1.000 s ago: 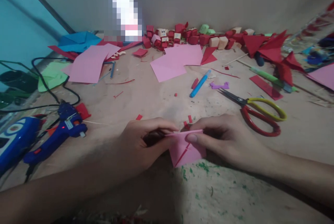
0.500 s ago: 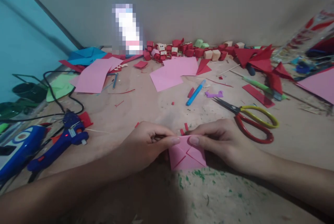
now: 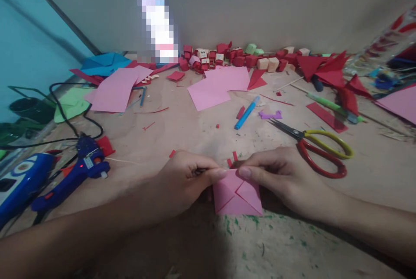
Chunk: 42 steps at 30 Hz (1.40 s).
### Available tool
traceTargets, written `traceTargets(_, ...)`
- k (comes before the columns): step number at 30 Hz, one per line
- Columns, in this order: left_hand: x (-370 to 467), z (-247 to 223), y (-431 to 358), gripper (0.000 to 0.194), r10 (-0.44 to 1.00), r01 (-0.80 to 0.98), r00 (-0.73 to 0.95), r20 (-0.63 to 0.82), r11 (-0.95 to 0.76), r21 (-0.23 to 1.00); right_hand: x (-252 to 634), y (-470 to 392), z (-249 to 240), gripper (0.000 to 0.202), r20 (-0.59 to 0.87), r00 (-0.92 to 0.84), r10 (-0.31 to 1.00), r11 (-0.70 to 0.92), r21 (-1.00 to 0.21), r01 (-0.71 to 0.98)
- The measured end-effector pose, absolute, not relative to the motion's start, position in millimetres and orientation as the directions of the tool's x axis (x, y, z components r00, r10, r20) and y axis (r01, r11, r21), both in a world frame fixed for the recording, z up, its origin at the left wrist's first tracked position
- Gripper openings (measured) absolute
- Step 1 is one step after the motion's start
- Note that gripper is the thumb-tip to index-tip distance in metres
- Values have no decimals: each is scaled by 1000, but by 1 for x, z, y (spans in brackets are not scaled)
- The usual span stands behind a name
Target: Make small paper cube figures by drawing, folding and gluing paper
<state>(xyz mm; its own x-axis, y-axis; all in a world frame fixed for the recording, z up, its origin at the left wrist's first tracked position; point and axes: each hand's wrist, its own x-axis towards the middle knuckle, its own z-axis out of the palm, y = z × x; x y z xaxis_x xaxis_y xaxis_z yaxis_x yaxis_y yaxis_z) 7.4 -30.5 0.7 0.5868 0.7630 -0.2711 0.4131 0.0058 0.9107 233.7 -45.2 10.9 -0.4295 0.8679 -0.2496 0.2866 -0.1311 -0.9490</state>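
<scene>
at upper edge: left hand [image 3: 183, 180], right hand [image 3: 290, 179], fingers clamped on folded pink paper [image 3: 239, 207]
flaps [image 3: 223, 189]: best pressed evenly flat

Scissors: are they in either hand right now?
No, the scissors lie on the table, while the left hand and right hand pinch the folded pink paper.

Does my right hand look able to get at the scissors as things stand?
Probably yes: the scissors lie just beyond the right hand, with nothing seen on them or between. But that hand pinches the folded pink paper, so it would likely need to let go.
</scene>
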Motion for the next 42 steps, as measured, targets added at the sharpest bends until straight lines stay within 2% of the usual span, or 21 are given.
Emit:
traceTargets(8,13,2,-29,35,760,411,588,-276,13,911,231,-45,15,27,-290,-459,840,-107,-917,385)
traceTargets(15,12,1,-32,38,767,478,607,-208,-143,867,234,-48,14,39,-287,-491,822,-91,-918,385)
traceTargets(17,12,-1,-31,36,772,462,592,-229,-93,882,234,-48,13,35,-279,-477,833,-83,-917,391)
traceTargets(21,13,2,-29,30,781,385,534,-322,114,916,235,-46,12,26,-228,-419,879,-57,-922,382)
traceTargets(24,12,5,-27,27,753,347,550,-363,190,919,235,-45,12,24,-202,-364,909,-60,-929,364)
traceTargets(27,9,3,-25,28,761,308,545,-352,209,928,236,-46,11,24,-220,-347,912,-94,-934,344)
traceTargets(32,4,-5,-23,33,827,206,489,-277,199,958,238,-46,5,31,-295,-377,878,-231,-951,206)
traceTargets(38,6,-1,-22,29,825,208,498,-267,185,961,238,-43,6,33,-278,-273,921,-221,-950,223)
traceTargets(42,8,-1,-24,26,818,224,492,-298,212,951,239,-43,6,32,-303,-277,912,-264,-950,169)
